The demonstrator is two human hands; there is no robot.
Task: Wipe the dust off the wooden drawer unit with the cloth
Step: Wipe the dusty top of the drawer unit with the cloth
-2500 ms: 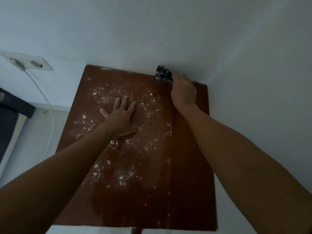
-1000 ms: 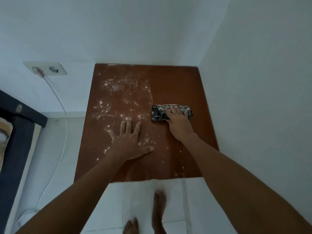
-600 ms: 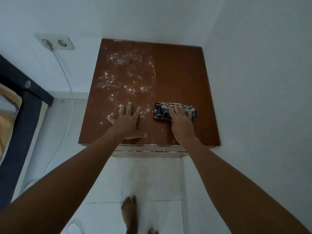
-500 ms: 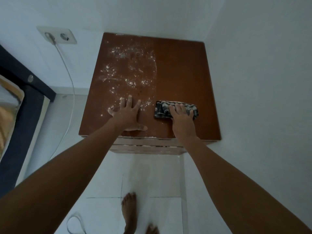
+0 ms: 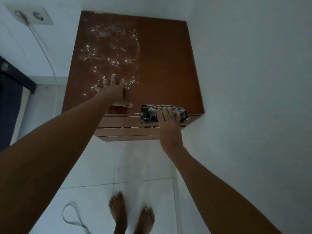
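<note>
Head view only. Wooden drawer unit (image 5: 167, 65) in room corner, seen from above. Right half of top clean, bare brown; left half with white dust (image 5: 109, 48) scattered from back edge down toward front. Cloth (image 5: 149, 112), dark and striped, folded, at front edge of top on right side, partly draped over onto uppermost drawer front. Right hand (image 5: 168, 122) flat on cloth, fingers straight and together, pressing, not curled round it. Left hand (image 5: 115, 93) spread flat on top in dusty zone, fingers splayed, holding nothing, apparently bracing. Judged progress: roughly half of top done; left strip remaining, plus pale residue lodged along drawer-front seams (image 5: 128, 127). Left hand itself sits on uncleaned area, so needs lifting for a full pass. Surroundings: wall socket (image 5: 33, 16) with white cable (image 5: 47, 56) hanging down at left, cable loop on tiled floor (image 5: 135, 174), bare feet (image 5: 131, 215) below, dark furniture edge (image 5: 10, 92) far left. Walls hemming unit at back and right.
</note>
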